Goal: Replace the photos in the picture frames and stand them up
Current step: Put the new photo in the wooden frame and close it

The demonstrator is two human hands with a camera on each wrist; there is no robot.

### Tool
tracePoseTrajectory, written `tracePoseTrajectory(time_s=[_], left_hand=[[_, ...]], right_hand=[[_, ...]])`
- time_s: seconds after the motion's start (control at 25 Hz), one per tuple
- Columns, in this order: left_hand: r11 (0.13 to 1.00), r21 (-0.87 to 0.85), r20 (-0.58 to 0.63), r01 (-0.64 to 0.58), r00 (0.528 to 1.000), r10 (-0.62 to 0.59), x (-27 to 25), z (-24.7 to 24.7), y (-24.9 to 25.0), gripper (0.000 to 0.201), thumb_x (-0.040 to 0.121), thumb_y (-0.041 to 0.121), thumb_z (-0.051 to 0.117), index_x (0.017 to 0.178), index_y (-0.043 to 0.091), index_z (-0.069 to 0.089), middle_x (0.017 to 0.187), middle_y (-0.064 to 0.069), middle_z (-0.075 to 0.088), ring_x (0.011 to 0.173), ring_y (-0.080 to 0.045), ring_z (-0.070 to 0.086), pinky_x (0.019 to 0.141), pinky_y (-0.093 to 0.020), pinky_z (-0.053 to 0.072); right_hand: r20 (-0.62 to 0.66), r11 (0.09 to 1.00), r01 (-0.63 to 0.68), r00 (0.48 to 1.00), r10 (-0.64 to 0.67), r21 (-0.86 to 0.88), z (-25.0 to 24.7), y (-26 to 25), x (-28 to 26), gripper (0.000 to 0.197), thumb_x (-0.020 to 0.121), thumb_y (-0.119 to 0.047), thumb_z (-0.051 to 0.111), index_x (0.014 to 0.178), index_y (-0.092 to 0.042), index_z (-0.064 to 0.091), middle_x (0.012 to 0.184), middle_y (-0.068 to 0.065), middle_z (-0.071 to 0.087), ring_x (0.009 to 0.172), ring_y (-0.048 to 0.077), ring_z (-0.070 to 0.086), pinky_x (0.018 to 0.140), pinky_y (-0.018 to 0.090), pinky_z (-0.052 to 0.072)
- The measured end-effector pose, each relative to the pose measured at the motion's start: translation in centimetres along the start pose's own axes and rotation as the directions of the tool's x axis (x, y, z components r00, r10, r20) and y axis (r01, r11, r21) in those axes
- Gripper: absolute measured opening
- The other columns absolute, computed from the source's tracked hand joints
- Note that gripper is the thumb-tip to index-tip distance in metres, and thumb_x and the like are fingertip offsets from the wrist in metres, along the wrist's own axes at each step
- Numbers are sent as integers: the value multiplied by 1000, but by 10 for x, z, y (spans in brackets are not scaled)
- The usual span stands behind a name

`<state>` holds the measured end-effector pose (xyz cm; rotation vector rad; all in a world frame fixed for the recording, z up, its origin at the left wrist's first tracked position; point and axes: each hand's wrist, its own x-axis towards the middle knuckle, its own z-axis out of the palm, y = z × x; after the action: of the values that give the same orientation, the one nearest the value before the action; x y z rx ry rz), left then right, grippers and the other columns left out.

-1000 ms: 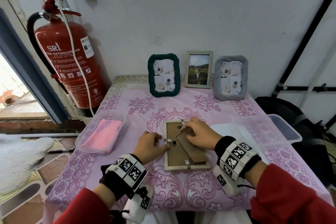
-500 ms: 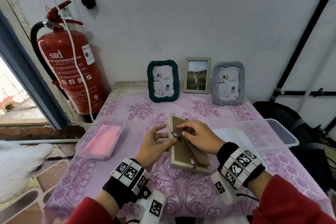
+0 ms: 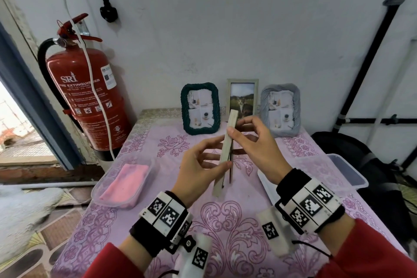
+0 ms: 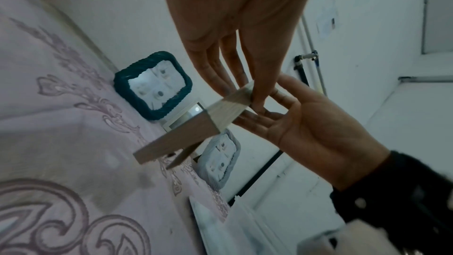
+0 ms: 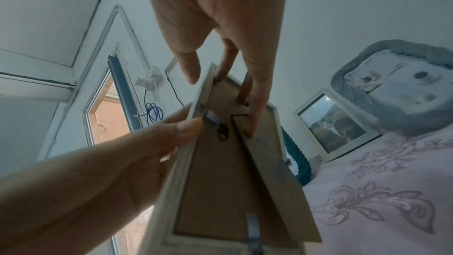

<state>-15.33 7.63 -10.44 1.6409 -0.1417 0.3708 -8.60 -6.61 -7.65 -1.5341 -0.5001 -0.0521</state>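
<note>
Head view: even, soft daylight, brightest at the doorway on the left, blown out white. Faint shadows on the wall. Strong fisheye bending at the edges. Wrist views: dimmer, bluish cast, motion blur on the tabletop and the near palm; edges smeared.
</note>
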Motion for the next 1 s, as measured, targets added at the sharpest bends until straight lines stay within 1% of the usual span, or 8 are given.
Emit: tracePoseTrajectory(time_s=[0.16, 0.36, 0.48, 0.6, 0.68, 0.76, 0.88, 1.0], left_hand=[[994, 91, 25, -62, 998, 60, 0, 6, 1, 57, 71, 8, 79, 121, 26, 60, 109, 4, 66, 86, -11, 63, 70, -23, 56], [992, 95, 55, -85, 995, 80, 0, 11, -7, 43, 81, 13, 71, 120, 25, 60, 117, 8, 64, 102, -6, 63, 82, -29, 56], [978, 186, -68, -97, 991, 111, 3, 5, -15, 40, 86, 18, 65, 123, 29, 57, 120, 7, 56, 108, 3, 55, 85, -21, 51], [965, 263, -184, 4, 982, 46, 11, -10, -22, 50, 88, 21, 62, 131, 36, 42, 128, 9, 43, 112, 8, 44, 91, -22, 44], [982, 142, -180, 127, 979, -100, 14, -18, -25, 59, 88, 21, 62, 136, 37, 33, 134, 4, 43, 118, -7, 47, 94, -30, 45], [976, -63, -121, 210, 969, -217, 14, -22, -28, 59, 89, 19, 60, 137, 37, 32, 128, -7, 55, 111, -20, 59, 90, -35, 52], [949, -204, -25, 240, 968, -250, 8, -25, -30, 52, 92, 15, 54, 137, 36, 36, 110, -10, 70, 96, -23, 68, 80, -37, 58], [944, -217, -23, 250, 965, -262, 3, -26, -34, 49, 93, 13, 53, 136, 34, 39, 109, -13, 70, 96, -25, 68, 77, -38, 59]], right_hand=[[-34, 997, 21, 999, -18, 77, -2, 1, 0, 20, 85, -21, 65, 96, -12, 51, 93, -3, 62, 77, 10, 70, 64, 24, 57], [-25, 993, 39, 999, -37, 111, -6, 5, -1, 13, 89, -17, 60, 98, -15, 51, 97, 4, 62, 79, 7, 69, 63, 21, 54], [-52, 990, 21, 999, -14, 139, -10, 6, 1, 11, 89, -16, 59, 95, -22, 52, 98, 8, 67, 80, 11, 69, 66, 28, 58], [-91, 971, -5, 995, 27, 241, -14, 8, 2, 9, 90, -14, 56, 94, -21, 52, 82, 2, 71, 69, 8, 68, 55, 21, 54], [-92, 968, -3, 995, 27, 253, -15, 11, 1, 7, 92, -14, 54, 95, -19, 51, 72, -3, 72, 64, 5, 68, 52, 17, 52], [-86, 967, -8, 996, 31, 256, -14, 15, -1, 5, 93, -15, 52, 96, -18, 51, 71, -5, 73, 65, 6, 68, 53, 17, 52], [-79, 958, -47, 994, 72, 282, -11, 25, -3, 8, 94, -17, 51, 101, -15, 52, 78, -3, 74, 72, 9, 70, 58, 20, 54], [-92, 951, -128, 983, 160, 282, -7, 38, -2, 16, 94, -20, 51, 107, -10, 52, 86, 0, 73, 77, 13, 69, 65, 28, 57]])
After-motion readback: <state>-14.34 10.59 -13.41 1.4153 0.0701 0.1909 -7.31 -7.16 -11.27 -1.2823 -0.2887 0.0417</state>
